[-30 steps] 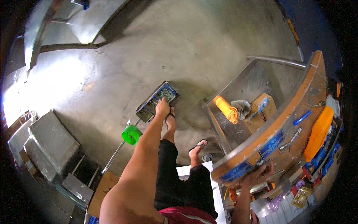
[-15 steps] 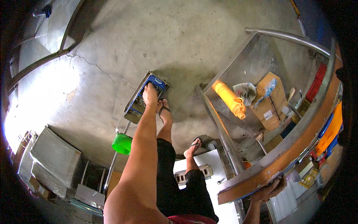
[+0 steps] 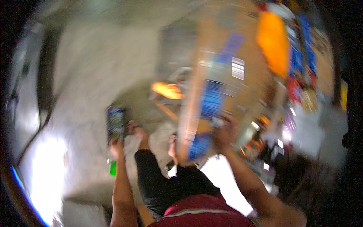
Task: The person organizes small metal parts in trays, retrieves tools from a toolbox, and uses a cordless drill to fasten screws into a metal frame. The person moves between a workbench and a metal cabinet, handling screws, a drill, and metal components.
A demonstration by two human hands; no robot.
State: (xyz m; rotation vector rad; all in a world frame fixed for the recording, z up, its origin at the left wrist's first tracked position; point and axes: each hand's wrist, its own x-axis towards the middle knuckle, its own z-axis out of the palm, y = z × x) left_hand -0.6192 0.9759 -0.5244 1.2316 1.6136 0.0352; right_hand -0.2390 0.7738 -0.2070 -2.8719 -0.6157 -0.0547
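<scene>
Motion blurs the whole head view. My left hand [image 3: 116,146] is low, at the near end of a narrow box with blue edges [image 3: 108,126]. Small dark pieces seem to fill the box, too smeared to name. Whether that hand grips the box or anything in it cannot be made out. On the right, my right hand [image 3: 226,130] is over a brown worktop [image 3: 242,98] with blue patches [image 3: 212,99]. A small whitish spot shows beside its fingers, which are smeared, so a hold on anything is not visible.
A green container [image 3: 113,168] hangs or stands just below the box. Something yellow-orange [image 3: 166,90] lies beyond the worktop's left edge. Orange cloth-like material [image 3: 273,43] and mixed clutter line the far right. My feet are near the box and the worktop.
The view has swung right, bringing the worktop to the middle. My left hand has moved from inside the box to its near end; my right hand, formerly at the worktop's edge, is now over it.
</scene>
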